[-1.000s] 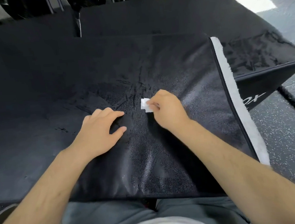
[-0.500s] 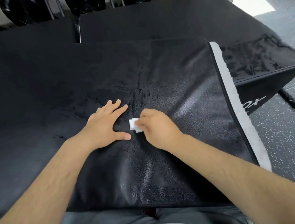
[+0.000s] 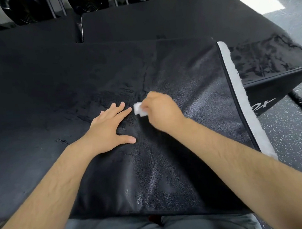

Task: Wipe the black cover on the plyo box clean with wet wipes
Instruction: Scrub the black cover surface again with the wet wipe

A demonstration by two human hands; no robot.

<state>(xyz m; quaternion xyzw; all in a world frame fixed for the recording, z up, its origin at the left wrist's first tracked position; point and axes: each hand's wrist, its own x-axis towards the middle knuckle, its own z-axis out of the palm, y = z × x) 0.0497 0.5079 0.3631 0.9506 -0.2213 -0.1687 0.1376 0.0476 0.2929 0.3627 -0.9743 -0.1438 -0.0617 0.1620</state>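
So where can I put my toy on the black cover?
Bare black cover lies left of the left hand, and between the right hand and the white fleecy edge. The middle is crowded: the left hand presses flat there, and the right pinches the wet wipe.

Black cover (image 3: pixel 192 122) with white edge strip (image 3: pixel 243 103), white wipe (image 3: pixel 138 110), grey speckled floor (image 3: pixel 289 136)

We have one view only, worn on the head, wide-angle, facing forward and steeply down. It sits close over the cover (image 3: pixel 187 174), with the left hand (image 3: pixel 109 128) and right hand (image 3: pixel 162 113) near mid-frame. The floor (image 3: pixel 292 130) shows at the right edge and metal bars (image 3: pixel 62 5) along the top.
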